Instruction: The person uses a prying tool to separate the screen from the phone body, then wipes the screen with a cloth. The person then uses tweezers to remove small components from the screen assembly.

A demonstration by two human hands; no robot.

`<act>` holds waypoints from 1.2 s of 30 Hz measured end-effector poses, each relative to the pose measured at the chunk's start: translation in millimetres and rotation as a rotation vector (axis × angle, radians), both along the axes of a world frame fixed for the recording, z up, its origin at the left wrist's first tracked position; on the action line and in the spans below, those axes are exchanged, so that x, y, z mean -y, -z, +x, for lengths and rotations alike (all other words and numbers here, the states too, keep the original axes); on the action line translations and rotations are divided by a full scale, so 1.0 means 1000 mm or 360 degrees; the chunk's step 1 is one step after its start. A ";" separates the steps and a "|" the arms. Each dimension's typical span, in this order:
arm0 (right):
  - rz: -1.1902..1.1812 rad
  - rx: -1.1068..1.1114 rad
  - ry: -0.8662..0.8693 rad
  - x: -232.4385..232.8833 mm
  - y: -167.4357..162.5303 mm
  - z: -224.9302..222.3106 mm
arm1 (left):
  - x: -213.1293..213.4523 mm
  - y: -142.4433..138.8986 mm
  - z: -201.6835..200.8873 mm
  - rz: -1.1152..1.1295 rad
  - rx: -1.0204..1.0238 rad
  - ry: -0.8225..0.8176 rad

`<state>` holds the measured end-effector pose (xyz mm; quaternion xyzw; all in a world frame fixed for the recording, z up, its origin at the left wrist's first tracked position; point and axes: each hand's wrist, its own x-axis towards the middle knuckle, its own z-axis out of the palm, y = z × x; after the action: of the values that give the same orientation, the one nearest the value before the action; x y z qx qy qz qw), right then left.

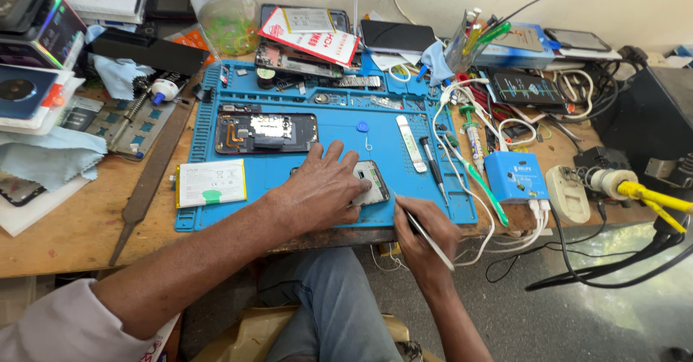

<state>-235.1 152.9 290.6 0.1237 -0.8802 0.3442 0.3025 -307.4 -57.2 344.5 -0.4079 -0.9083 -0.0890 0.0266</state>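
Left hand pinning the opened phone, right hand gripping tweezers.

I had my left hand [323, 189] pressed flat, fingers spread, over the opened phone [372, 181] at the near edge of the blue work mat [339, 127]. My right hand [422, 239] was closed around slim tweezers [426, 236], their tip just beside the phone's lower right corner. A loose battery [211, 183] lay on the mat to the left.

On the desk [86, 239] lies a mat [339, 127]; on it, a battery [211, 183] sits left of an opened phone [372, 181].
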 end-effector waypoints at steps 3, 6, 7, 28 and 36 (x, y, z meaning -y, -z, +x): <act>-0.0071 -0.0036 0.0011 0.002 -0.005 -0.001 | 0.001 0.000 -0.001 -0.0026 0.0016 -0.0017; 0.0021 -0.0001 0.0013 0.005 -0.010 -0.008 | 0.001 0.000 0.000 -0.0059 0.0028 -0.0014; 0.0015 0.0027 0.0016 0.006 -0.011 -0.009 | 0.001 0.001 0.000 -0.0030 0.0020 -0.0014; -0.0163 -0.0017 -0.0034 -0.005 0.012 -0.006 | 0.001 0.002 -0.004 -0.0060 0.0059 -0.0030; -0.0076 -0.0002 -0.0002 0.003 0.005 -0.009 | 0.002 0.005 -0.003 -0.0046 0.0058 -0.0027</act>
<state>-243.6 149.8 285.2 0.1171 -0.8715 0.3653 0.3057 -310.1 -58.8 339.4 -0.3988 -0.9132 -0.0831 0.0048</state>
